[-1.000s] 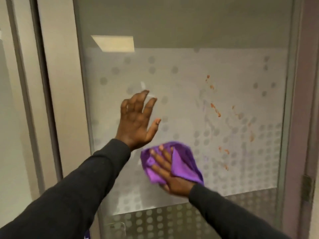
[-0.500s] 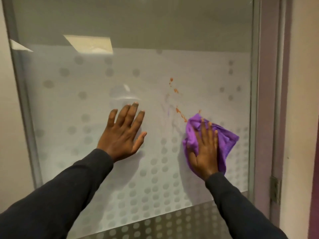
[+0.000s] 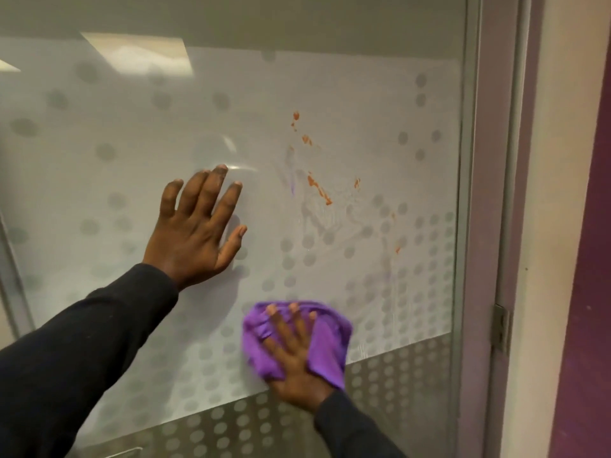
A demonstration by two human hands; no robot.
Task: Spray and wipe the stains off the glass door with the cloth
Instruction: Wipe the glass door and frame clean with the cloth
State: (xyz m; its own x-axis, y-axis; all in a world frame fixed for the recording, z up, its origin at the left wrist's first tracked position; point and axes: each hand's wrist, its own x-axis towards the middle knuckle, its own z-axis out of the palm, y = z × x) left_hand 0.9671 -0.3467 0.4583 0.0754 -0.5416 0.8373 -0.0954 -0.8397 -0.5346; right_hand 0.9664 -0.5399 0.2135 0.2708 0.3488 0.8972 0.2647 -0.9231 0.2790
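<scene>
cloth under straight fingers of rt hand, against glass door, lt hand flat

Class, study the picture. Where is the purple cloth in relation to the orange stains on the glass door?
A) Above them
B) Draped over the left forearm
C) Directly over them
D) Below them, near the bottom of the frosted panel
D: the right hand presses the purple cloth against the glass door well below the orange stains, which show uncovered.
</scene>
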